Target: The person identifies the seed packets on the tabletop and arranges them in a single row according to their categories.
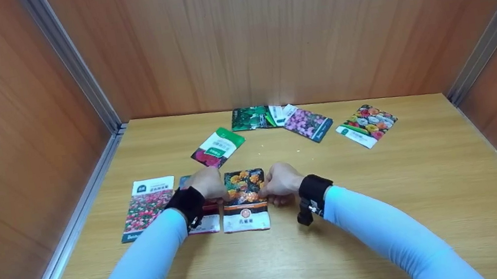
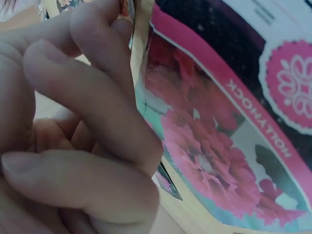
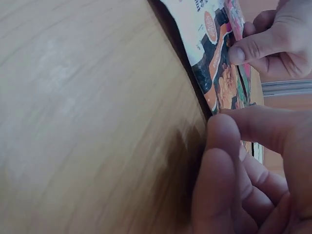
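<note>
Hollyhock packet (image 1: 209, 220): part hidden by left hand (image 1: 207, 183); cut off at three o'clock, left wrist view. Sleeves (image 1: 142, 268): cut off at seven and five o'clock, head view. Twelve-o'clock packet (image 1: 250, 118): print illegibly small.

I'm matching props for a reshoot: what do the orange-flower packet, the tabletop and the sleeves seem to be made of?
Orange-flower packet: probably thin plastic film or coated paper, glossy; bright glints on its face fit either.
Tabletop: wood or wood-look laminate, satin; grain lines and soft reflections show.
Sleeves: likely stretchy knit fabric, smooth; they fit closely and gather in fine folds.
</note>
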Motion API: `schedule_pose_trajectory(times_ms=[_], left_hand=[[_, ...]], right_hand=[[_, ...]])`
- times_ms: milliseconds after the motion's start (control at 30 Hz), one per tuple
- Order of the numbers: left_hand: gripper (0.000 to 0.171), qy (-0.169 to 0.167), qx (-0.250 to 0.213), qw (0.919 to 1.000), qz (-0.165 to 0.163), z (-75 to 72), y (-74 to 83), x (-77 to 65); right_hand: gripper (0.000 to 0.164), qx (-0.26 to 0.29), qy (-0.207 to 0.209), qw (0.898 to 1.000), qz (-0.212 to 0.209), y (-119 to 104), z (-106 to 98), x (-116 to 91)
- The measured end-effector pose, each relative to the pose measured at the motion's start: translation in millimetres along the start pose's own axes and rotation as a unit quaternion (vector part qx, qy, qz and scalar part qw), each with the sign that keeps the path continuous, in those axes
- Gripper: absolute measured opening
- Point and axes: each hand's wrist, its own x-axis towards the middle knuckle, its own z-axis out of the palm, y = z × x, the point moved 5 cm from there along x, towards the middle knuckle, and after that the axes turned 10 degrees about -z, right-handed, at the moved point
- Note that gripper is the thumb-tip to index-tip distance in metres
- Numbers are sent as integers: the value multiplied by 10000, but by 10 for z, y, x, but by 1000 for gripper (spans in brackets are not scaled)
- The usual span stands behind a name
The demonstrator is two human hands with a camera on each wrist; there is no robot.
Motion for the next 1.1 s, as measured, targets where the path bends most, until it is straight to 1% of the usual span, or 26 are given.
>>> schedule_pose_trajectory(times_ms=[100, 200, 300, 367, 500, 567, 633, 733, 867, 967, 1000, 1033, 1067, 1100], left_hand=[[28, 44, 161, 9999, 19, 2, -1, 6], [30, 97, 195, 9998, -14, 0, -4, 13], [32, 78, 169, 9998, -46, -3, -3, 10], [30, 29, 165, 9998, -65, -4, 5, 14], [22, -51, 245, 9997, -58, -22, 39, 25], [23, 89, 308, 9995, 17, -57, 70, 20], [28, 263, 276, 9992, 102, -95, 107, 12], [34, 578, 141, 9979, 263, -149, 171, 12], [32, 493, -629, 9967, 137, -155, 246, 76], [29, 470, -1292, 9905, 42, -138, 329, 145], [28, 481, -1519, 9872, 45, -129, 370, 163], [26, 456, -1827, 9821, 57, -117, 422, 187], [24, 424, -2177, 9751, 86, -98, 487, 211], [24, 326, -2652, 9636, 105, -69, 562, 234]], right_hand=[[27, -330, 121, 9994, -65, -8, -9, 13], [30, -552, 201, 9981, -166, -27, -14, 19], [27, -548, 182, 9980, -267, -46, -3, 24], [23, -475, 137, 9983, -298, -48, 9, 31], [23, -360, 99, 9988, -303, -33, 19, 38], [26, -463, 168, 9980, -408, -31, 5, 39], [29, -577, 257, 9967, -510, -32, -19, 42], [32, -547, 406, 9959, -598, -36, -79, 47], [26, -307, 563, 9973, -368, -8, -195, 65], [23, -424, 769, 9959, -213, 57, -329, 89], [23, -473, 853, 9951, -184, 88, -383, 96], [22, -544, 959, 9938, -159, 124, -442, 104], [21, -595, 1075, 9923, -122, 165, -504, 111], [20, -651, 1195, 9906, -100, 205, -569, 115]])
